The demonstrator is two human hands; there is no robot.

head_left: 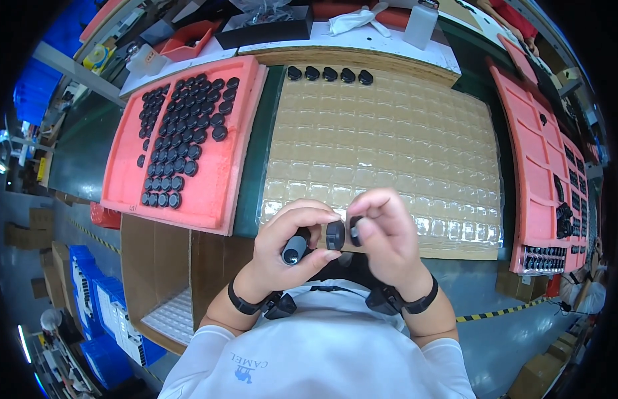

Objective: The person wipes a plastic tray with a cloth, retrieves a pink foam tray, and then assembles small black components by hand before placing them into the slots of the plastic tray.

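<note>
- The left hand [289,243] held a round black cap [335,234] by its fingertips, with a small grey tube [295,249] tucked in the palm.
- The right hand [385,229] pinched another black cap [355,231] just beside the first one.
- Both hands were close together over the near edge of the clear tray [389,139].
- Five caps [329,74] sat along the tray's far edge.
- A pink foam tray [222,179] with many caps lay at the table's left side.
</note>
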